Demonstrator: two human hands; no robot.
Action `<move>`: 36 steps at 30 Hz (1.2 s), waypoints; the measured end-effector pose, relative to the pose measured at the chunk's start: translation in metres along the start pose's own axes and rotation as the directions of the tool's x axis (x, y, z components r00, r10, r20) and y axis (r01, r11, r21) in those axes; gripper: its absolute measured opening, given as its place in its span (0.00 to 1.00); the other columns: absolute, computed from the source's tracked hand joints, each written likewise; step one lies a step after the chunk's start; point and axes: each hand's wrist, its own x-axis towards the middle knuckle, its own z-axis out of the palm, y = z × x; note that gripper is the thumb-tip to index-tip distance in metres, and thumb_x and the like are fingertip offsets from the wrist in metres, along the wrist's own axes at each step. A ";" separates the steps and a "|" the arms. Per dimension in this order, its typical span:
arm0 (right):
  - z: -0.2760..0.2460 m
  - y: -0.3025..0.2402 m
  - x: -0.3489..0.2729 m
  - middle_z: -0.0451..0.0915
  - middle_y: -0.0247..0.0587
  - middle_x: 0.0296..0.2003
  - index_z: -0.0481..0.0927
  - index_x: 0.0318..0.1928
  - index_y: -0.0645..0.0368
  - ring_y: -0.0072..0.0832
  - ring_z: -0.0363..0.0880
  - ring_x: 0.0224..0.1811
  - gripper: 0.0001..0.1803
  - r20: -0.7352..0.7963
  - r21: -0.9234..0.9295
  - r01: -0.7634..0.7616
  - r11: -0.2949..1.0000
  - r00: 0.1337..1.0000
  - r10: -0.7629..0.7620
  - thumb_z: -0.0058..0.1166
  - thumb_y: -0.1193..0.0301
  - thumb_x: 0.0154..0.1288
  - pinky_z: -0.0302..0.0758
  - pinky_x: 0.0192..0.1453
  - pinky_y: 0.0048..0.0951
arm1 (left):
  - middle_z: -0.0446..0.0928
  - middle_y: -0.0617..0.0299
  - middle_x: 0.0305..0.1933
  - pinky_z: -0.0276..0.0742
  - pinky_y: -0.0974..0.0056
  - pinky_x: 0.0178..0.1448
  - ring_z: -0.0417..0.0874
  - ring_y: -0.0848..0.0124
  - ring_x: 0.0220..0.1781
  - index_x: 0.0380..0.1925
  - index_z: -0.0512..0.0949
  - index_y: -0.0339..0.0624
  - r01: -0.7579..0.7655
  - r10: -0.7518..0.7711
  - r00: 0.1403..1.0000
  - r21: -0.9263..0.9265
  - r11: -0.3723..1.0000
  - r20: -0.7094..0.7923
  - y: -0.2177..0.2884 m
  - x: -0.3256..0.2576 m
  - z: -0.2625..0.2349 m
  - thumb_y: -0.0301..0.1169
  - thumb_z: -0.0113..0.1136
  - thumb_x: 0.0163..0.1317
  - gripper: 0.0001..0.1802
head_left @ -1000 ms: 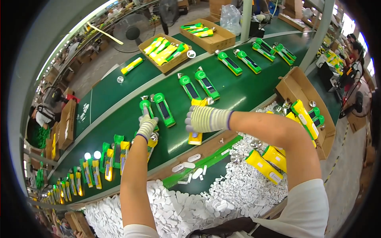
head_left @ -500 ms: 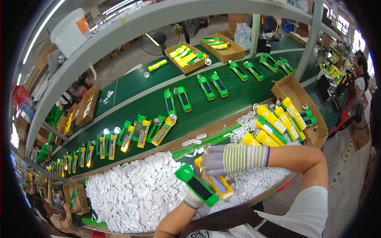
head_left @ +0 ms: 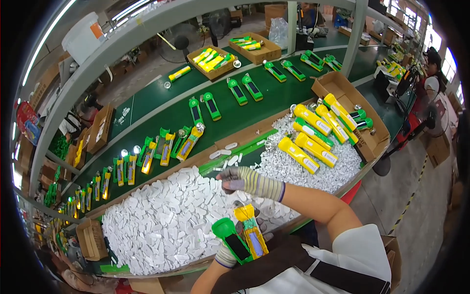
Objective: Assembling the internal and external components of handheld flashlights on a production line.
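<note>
My left hand, in a striped glove, is closed round an opened flashlight low in the middle. Its green half with a dark panel lies to the left; the yellow half, to the right, shows a purple battery and a green piece inside. Part of this hand is behind the flashlight. Above it, my right hand hovers over small white plastic pieces, apart from the flashlight. The right fingers are drawn together, and anything between the fingertips cannot be made out.
Opened green-and-yellow flashlights line the green conveyor. Closed yellow flashlights are heaped at right beside a cardboard box. A grey metal frame arches overhead. Other people sit farther along the line.
My right hand has left the flashlight and moved up and left over the white pieces. My left hand keeps the flashlight, now a little lower. The whole view has shifted slightly.
</note>
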 end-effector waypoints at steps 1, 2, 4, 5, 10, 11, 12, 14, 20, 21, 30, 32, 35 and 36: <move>-0.001 -0.005 0.005 0.77 0.33 0.34 0.71 0.52 0.63 0.20 0.76 0.37 0.20 -0.024 -0.166 -0.038 0.985 0.999 0.034 0.54 0.66 0.64 0.75 0.44 0.25 | 0.73 0.62 0.45 0.69 0.47 0.58 0.76 0.64 0.46 0.62 0.60 0.46 0.012 -0.012 1.000 -0.032 0.999 -0.016 0.001 0.001 0.000 0.52 0.53 0.61 0.34; -0.008 0.003 0.007 0.76 0.36 0.37 0.68 0.56 0.63 0.21 0.75 0.40 0.26 0.014 -0.344 -0.049 0.938 0.998 0.058 0.53 0.58 0.65 0.74 0.45 0.25 | 0.73 0.62 0.44 0.69 0.46 0.58 0.76 0.64 0.46 0.62 0.60 0.47 0.023 -0.025 0.999 -0.065 0.998 -0.033 0.001 0.000 -0.002 0.52 0.53 0.61 0.34; -0.005 0.014 -0.013 0.75 0.41 0.44 0.61 0.61 0.63 0.24 0.74 0.46 0.35 0.036 0.050 -0.351 0.935 0.936 0.350 0.52 0.53 0.63 0.73 0.49 0.25 | 0.73 0.63 0.44 0.68 0.44 0.60 0.76 0.64 0.47 0.62 0.60 0.49 0.027 -0.038 0.994 -0.096 0.995 -0.107 -0.002 -0.005 -0.010 0.53 0.54 0.60 0.34; -0.006 0.019 -0.024 0.73 0.45 0.50 0.55 0.65 0.60 0.28 0.73 0.52 0.40 0.154 0.163 -0.475 0.865 0.878 0.453 0.54 0.51 0.61 0.72 0.54 0.28 | 0.73 0.63 0.43 0.67 0.44 0.60 0.76 0.65 0.47 0.62 0.60 0.50 0.030 -0.038 0.997 -0.111 0.993 -0.070 -0.002 -0.003 -0.013 0.53 0.54 0.59 0.35; 0.006 0.013 -0.037 0.71 0.47 0.53 0.56 0.65 0.59 0.32 0.71 0.56 0.38 0.196 0.065 -0.314 0.947 0.935 0.297 0.56 0.56 0.61 0.69 0.59 0.35 | 0.72 0.64 0.44 0.64 0.42 0.63 0.76 0.65 0.47 0.63 0.59 0.50 0.041 -0.040 0.999 -0.119 0.992 0.011 -0.006 -0.009 -0.015 0.52 0.56 0.59 0.36; -0.005 0.027 -0.034 0.71 0.45 0.53 0.59 0.64 0.58 0.33 0.71 0.55 0.40 0.167 0.104 -0.288 0.952 0.948 0.269 0.58 0.52 0.58 0.70 0.58 0.36 | 0.72 0.64 0.44 0.64 0.42 0.63 0.76 0.65 0.47 0.63 0.59 0.50 0.040 -0.040 0.999 -0.129 0.991 0.003 -0.004 -0.008 -0.013 0.52 0.56 0.59 0.36; -0.017 0.041 -0.034 0.71 0.44 0.53 0.60 0.64 0.57 0.34 0.71 0.56 0.40 0.122 0.195 -0.323 0.926 0.945 0.304 0.57 0.48 0.57 0.70 0.58 0.37 | 0.72 0.64 0.44 0.64 0.42 0.63 0.75 0.65 0.47 0.63 0.59 0.50 0.028 -0.025 0.999 -0.110 0.994 0.033 -0.002 -0.008 -0.011 0.52 0.55 0.59 0.36; -0.012 0.038 -0.037 0.71 0.41 0.54 0.63 0.62 0.52 0.35 0.72 0.56 0.43 0.037 0.392 -0.479 0.786 0.862 0.506 0.53 0.39 0.53 0.70 0.58 0.41 | 0.71 0.63 0.45 0.64 0.41 0.63 0.75 0.64 0.47 0.62 0.61 0.49 0.008 0.003 0.995 -0.109 0.994 0.101 0.005 -0.004 -0.011 0.53 0.51 0.62 0.32; 0.011 0.015 -0.030 0.75 0.33 0.41 0.70 0.55 0.58 0.22 0.75 0.45 0.25 -0.086 0.308 -0.279 0.910 0.944 0.319 0.59 0.65 0.59 0.74 0.51 0.23 | 0.75 0.58 0.47 0.64 0.39 0.62 0.78 0.59 0.48 0.60 0.62 0.45 -0.001 0.025 0.989 -0.162 0.987 0.143 0.013 0.019 -0.056 0.52 0.55 0.59 0.34; 0.005 0.015 -0.022 0.74 0.31 0.39 0.71 0.53 0.57 0.20 0.74 0.42 0.22 -0.128 0.170 -0.171 0.971 0.973 0.194 0.59 0.69 0.58 0.73 0.49 0.22 | 0.75 0.58 0.47 0.66 0.40 0.61 0.78 0.59 0.49 0.60 0.62 0.45 -0.015 0.034 0.992 -0.151 0.988 0.121 0.010 0.021 -0.065 0.51 0.56 0.59 0.34; 0.018 0.019 -0.012 0.74 0.43 0.36 0.71 0.51 0.63 0.28 0.74 0.35 0.24 -0.074 -0.967 0.082 0.241 0.816 -0.573 0.57 0.60 0.59 0.72 0.40 0.30 | 0.77 0.57 0.41 0.74 0.50 0.54 0.80 0.60 0.43 0.51 0.70 0.46 -0.067 0.072 0.997 -0.256 0.964 0.010 0.005 0.002 -0.054 0.51 0.51 0.61 0.25; 0.057 0.001 -0.037 0.73 0.43 0.27 0.75 0.43 0.60 0.35 0.74 0.28 0.24 0.083 -0.929 0.192 0.317 0.942 -0.326 0.57 0.52 0.56 0.70 0.33 0.36 | 0.76 0.59 0.45 0.73 0.55 0.55 0.78 0.63 0.46 0.51 0.69 0.46 -0.232 0.231 0.973 -0.127 0.965 -0.024 0.008 -0.005 -0.067 0.49 0.51 0.62 0.24; 0.116 0.014 -0.043 0.73 0.41 0.21 0.77 0.37 0.57 0.40 0.74 0.24 0.26 0.330 -0.917 0.335 0.216 0.942 -0.062 0.58 0.47 0.51 0.70 0.31 0.38 | 0.71 0.61 0.51 0.71 0.60 0.59 0.74 0.66 0.52 0.55 0.66 0.42 -0.685 0.686 0.726 0.128 0.717 0.044 -0.009 0.009 -0.115 0.43 0.49 0.65 0.23; 0.113 0.024 -0.043 0.73 0.40 0.20 0.77 0.36 0.57 0.39 0.75 0.24 0.24 0.325 -0.926 0.331 0.183 0.944 -0.062 0.61 0.49 0.51 0.71 0.32 0.36 | 0.71 0.61 0.50 0.71 0.60 0.58 0.74 0.66 0.52 0.55 0.66 0.42 -0.499 0.507 0.852 0.095 0.862 -0.129 0.017 0.001 -0.098 0.44 0.49 0.66 0.23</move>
